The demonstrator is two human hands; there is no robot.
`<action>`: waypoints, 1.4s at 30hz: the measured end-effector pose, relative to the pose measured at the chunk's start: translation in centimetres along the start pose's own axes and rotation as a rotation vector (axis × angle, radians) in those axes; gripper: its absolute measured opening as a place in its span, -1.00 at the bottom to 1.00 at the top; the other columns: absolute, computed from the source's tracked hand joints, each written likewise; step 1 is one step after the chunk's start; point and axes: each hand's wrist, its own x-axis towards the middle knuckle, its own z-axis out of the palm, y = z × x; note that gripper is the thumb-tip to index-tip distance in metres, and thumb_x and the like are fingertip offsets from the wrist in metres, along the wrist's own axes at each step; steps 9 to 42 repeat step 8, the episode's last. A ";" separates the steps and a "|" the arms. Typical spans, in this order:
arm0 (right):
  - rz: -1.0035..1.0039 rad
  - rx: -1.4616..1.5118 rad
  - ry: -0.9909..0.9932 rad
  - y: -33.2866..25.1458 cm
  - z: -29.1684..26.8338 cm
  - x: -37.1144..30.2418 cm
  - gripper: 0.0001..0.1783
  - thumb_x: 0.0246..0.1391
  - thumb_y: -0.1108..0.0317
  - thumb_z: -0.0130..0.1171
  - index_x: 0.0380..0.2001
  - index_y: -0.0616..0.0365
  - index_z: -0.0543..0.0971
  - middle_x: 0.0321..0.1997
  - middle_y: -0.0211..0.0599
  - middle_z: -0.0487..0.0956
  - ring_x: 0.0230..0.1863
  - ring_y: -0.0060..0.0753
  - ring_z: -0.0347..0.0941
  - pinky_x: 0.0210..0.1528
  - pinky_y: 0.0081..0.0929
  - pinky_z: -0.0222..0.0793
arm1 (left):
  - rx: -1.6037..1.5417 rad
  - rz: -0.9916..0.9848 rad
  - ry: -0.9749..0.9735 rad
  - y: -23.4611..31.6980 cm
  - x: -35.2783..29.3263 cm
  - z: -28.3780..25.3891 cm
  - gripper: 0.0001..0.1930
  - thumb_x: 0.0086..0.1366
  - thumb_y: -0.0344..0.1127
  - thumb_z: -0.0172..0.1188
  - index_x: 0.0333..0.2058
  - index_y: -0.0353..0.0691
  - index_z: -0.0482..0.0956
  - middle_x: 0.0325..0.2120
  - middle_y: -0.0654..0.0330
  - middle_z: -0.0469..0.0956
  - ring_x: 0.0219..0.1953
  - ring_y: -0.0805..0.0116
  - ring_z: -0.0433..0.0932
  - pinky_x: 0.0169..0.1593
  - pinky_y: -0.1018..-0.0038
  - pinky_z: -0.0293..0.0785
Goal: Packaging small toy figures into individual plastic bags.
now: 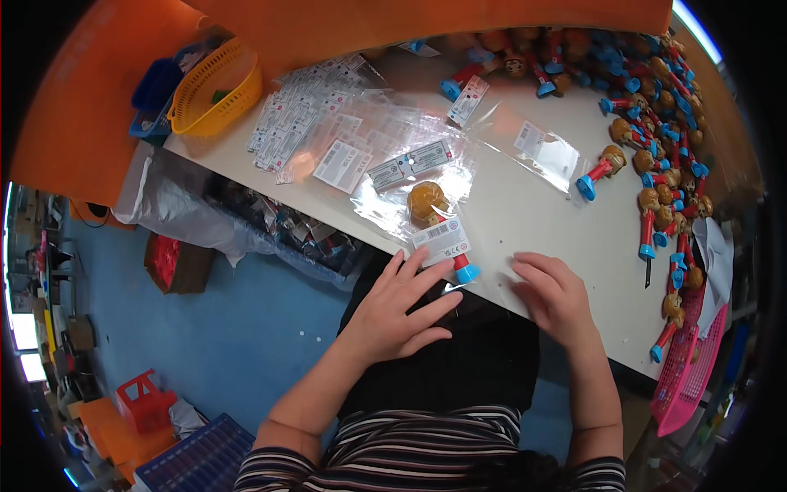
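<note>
A toy figure with a round brown head, red body and blue base (466, 273) lies in a clear plastic bag (426, 238) at the table's front edge. The bag's white printed label (443, 240) covers part of the body. My left hand (402, 310) has its fingers spread, their tips at the label and the bag's near end. To the right of the bag, my right hand (557, 299) hovers by the table edge, fingers bent loosely and holding nothing visible. Just beyond the toy's head lies a folded printed leaflet (411, 162) on more clear bags.
Several leaflets (287, 123) are spread at the far left, near a yellow basket (215, 88). Many similar toy figures (648, 201) are heaped along the right and back. One bag (545, 156) lies apart. A pink basket (693, 361) hangs at the right edge; a lined bin (283, 217) stands below left.
</note>
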 end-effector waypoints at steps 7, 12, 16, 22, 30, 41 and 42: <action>-0.400 -0.106 -0.059 0.6 1.2 1.2 -0.57 -0.06 0.44 0.29 -0.04 0.00 0.58 0.08 -0.13 0.53 -0.21 -0.16 0.59 -0.21 -0.35 0.54 | 0.055 0.051 -0.112 -0.1 -0.8 0.0 -0.23 -0.15 0.08 0.48 0.10 0.08 0.47 0.25 0.09 0.33 0.27 -0.21 0.27 0.28 -0.19 0.11; -0.456 -0.118 -0.068 1.1 1.5 0.8 -0.53 -0.05 0.39 0.29 0.02 -0.03 0.56 0.13 -0.12 0.51 -0.21 -0.14 0.59 -0.19 -0.32 0.54 | 0.056 0.046 -0.112 -0.1 -0.9 0.0 -0.23 -0.15 0.08 0.48 0.10 0.08 0.47 0.25 0.09 0.33 0.27 -0.21 0.27 0.28 -0.19 0.11; -0.456 -0.118 -0.068 1.1 1.5 0.8 -0.53 -0.05 0.39 0.29 0.02 -0.03 0.56 0.13 -0.12 0.51 -0.21 -0.14 0.59 -0.19 -0.32 0.54 | 0.056 0.046 -0.112 -0.1 -0.9 0.0 -0.23 -0.15 0.08 0.48 0.10 0.08 0.47 0.25 0.09 0.33 0.27 -0.21 0.27 0.28 -0.19 0.11; -0.456 -0.118 -0.068 1.1 1.5 0.8 -0.53 -0.05 0.39 0.29 0.02 -0.03 0.56 0.13 -0.12 0.51 -0.21 -0.14 0.59 -0.19 -0.32 0.54 | 0.056 0.046 -0.112 -0.1 -0.9 0.0 -0.23 -0.15 0.08 0.48 0.10 0.08 0.47 0.25 0.09 0.33 0.27 -0.21 0.27 0.28 -0.19 0.11; -0.456 -0.118 -0.068 1.1 1.5 0.8 -0.53 -0.05 0.39 0.29 0.02 -0.03 0.56 0.13 -0.12 0.51 -0.21 -0.14 0.59 -0.19 -0.32 0.54 | 0.056 0.046 -0.112 -0.1 -0.9 0.0 -0.23 -0.15 0.08 0.48 0.10 0.08 0.47 0.25 0.09 0.33 0.27 -0.21 0.27 0.28 -0.19 0.11; -0.456 -0.118 -0.068 1.1 1.5 0.8 -0.53 -0.05 0.39 0.29 0.02 -0.03 0.56 0.13 -0.12 0.51 -0.21 -0.14 0.59 -0.19 -0.32 0.54 | 0.056 0.046 -0.112 -0.1 -0.9 0.0 -0.23 -0.15 0.08 0.48 0.10 0.08 0.47 0.25 0.09 0.33 0.27 -0.21 0.27 0.28 -0.19 0.11; -0.456 -0.118 -0.068 1.1 1.5 0.8 -0.53 -0.05 0.39 0.29 0.02 -0.03 0.56 0.13 -0.12 0.51 -0.21 -0.14 0.59 -0.19 -0.32 0.54 | 0.056 0.046 -0.112 -0.1 -0.9 0.0 -0.23 -0.15 0.08 0.48 0.10 0.08 0.47 0.25 0.09 0.33 0.27 -0.21 0.27 0.28 -0.19 0.11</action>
